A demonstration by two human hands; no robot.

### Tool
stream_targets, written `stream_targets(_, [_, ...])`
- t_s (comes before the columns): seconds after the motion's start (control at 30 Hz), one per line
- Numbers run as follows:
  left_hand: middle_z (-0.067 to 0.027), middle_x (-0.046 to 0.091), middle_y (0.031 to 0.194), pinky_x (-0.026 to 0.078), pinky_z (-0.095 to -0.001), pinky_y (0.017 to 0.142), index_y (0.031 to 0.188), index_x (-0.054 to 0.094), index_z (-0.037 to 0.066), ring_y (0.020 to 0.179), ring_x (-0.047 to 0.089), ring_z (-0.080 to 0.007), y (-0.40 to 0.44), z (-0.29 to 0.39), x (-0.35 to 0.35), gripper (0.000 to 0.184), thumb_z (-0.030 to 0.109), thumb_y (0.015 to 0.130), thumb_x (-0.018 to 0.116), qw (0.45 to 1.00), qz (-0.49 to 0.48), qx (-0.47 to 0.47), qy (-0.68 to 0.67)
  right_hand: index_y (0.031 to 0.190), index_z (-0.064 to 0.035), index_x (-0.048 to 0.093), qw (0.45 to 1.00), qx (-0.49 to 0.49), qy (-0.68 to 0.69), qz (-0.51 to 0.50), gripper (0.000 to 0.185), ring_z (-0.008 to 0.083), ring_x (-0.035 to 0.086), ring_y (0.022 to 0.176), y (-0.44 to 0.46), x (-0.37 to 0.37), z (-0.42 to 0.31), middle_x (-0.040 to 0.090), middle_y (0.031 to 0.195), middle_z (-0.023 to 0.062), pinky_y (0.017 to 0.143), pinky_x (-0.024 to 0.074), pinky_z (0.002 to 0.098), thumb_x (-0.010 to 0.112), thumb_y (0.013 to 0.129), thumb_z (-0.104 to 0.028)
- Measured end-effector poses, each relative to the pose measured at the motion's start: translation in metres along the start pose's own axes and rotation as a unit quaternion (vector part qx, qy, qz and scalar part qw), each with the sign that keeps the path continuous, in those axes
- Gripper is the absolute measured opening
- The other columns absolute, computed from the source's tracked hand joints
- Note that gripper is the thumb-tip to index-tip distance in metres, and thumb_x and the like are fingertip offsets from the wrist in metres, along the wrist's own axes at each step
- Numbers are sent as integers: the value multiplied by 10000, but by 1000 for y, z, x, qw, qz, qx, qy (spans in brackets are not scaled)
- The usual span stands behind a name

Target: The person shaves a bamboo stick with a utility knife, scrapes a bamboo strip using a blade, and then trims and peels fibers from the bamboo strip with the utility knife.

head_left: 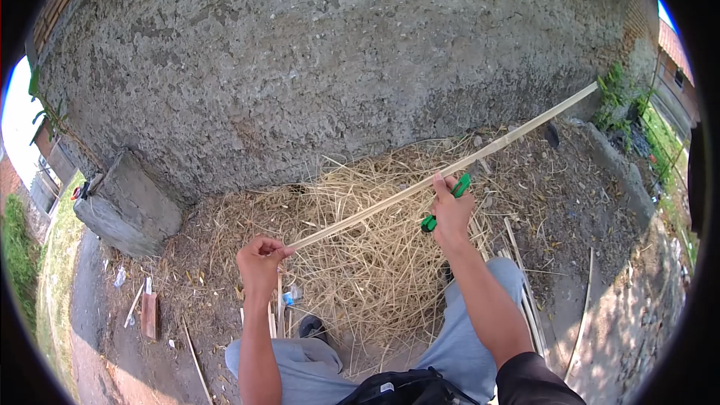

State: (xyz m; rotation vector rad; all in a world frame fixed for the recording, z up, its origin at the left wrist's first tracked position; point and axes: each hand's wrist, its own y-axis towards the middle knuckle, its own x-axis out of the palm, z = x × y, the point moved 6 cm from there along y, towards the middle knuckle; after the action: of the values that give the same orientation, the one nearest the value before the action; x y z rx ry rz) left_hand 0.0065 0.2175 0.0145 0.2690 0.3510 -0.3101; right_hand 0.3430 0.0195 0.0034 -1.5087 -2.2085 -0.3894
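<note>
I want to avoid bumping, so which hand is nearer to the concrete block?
Left. The left hand is to the right of the concrete block, holding the strip; the right hand is farther right, over the straw.

Daylight fills the scene. The wall (337,67) and straw (367,232) lie in soft, even shade, while direct sun patches the ground (607,330) at the lower right and the grass (56,262) at far left, both pale with glare. Sky at both sides is bright, nearly white at left. A fisheye lens bends the edges inside a black rim; the centre looks fairly sharp.
</note>
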Motion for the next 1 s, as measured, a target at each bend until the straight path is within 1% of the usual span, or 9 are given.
stream_targets(0.13, [-79, 654, 671, 450, -268, 580, 830, 677, -44, 628, 581, -93, 2, 4, -5, 74, 14, 804, 714, 1000, -5, 21, -14, 799, -20, 622, 999, -26, -28, -14, 182, 33, 335, 422, 4, 1, 2, 414, 557, -58, 394, 261, 229, 657, 910, -160])
stream_targets(0.2, [-90, 679, 773, 494, -318, 727, 972, 664, -26, 736, 636, -174, -3, 16, -15, 141, 58, 859, 663, 995, 67, 45, 59, 795, -12, 630, 997, -44, -59, -6, 185, 32, 331, 418, 3, -2, 3, 415, 546, -59, 391, 253, 228, 662, 905, -156])
stream_targets(0.23, [-90, 679, 773, 494, -318, 727, 972, 664, -26, 736, 636, -174, -5, 21, -13, 141, 58, 859, 663, 995, 67, 47, 59, 783, -7, 629, 997, -33, -63, -6, 188, 33, 323, 415, 2, -1, 4, 410, 535, -60, 389, 240, 231, 668, 898, -149])
stream_targets(0.3, [-127, 676, 955, 449, -406, 912, 1102, 611, -4, 956, 635, -288, -27, 58, -11, 240, 90, 883, 636, 915, 203, 271, 221, 771, -2, 628, 997, -21, -68, -4, 191, 33, 314, 411, -3, 0, 7, 406, 524, -62, 388, 228, 235, 674, 892, -142])
stream_targets(0.33, [-127, 676, 955, 449, -406, 912, 1102, 611, -4, 956, 635, -288, -31, 61, -7, 240, 90, 883, 636, 915, 201, 272, 220, 741, 0, 629, 998, -3, -69, -2, 210, 36, 304, 471, -7, 1, 10, 415, 552, -64, 435, 219, 252, 664, 898, -135])
stream_targets(0.4, [-157, 631, 1113, 365, -472, 1010, 1169, 571, 9, 1125, 554, -355, -41, 72, 13, 310, 122, 888, 635, 893, 152, 346, 244, 710, 2, 630, 997, 11, -71, 2, 235, 39, 294, 530, -15, 5, 15, 424, 581, -66, 483, 209, 270, 653, 905, -128])
stream_targets(0.57, [-172, 623, 1136, 394, -462, 973, 1143, 576, 8, 1125, 556, -353, -42, 65, 46, 412, 255, 840, 707, 914, 31, 339, 220, 713, 5, 631, 991, 1, -124, -51, 215, 25, 280, 520, -53, 29, 29, 396, 570, -84, 467, 197, 266, 671, 890, -110])
stream_targets(0.77, [-156, 630, 1102, 414, -442, 919, 1129, 582, 23, 1054, 575, -342, -44, 65, 71, 415, 267, 824, 722, 922, -62, 309, 224, 788, 8, 661, 976, -3, -176, -125, 195, 28, 320, 509, -75, 39, 38, 445, 573, -62, 458, 246, 268, 638, 917, -136])
stream_targets(1.0, [-137, 644, 988, 455, -429, 823, 1081, 589, 23, 922, 604, -352, -48, 50, 85, 380, 210, 791, 747, 916, -69, 315, 237, 833, -10, 694, 976, 3, -175, -133, 172, 25, 347, 527, -80, 41, 43, 468, 579, -61, 468, 271, 257, 655, 907, -160])
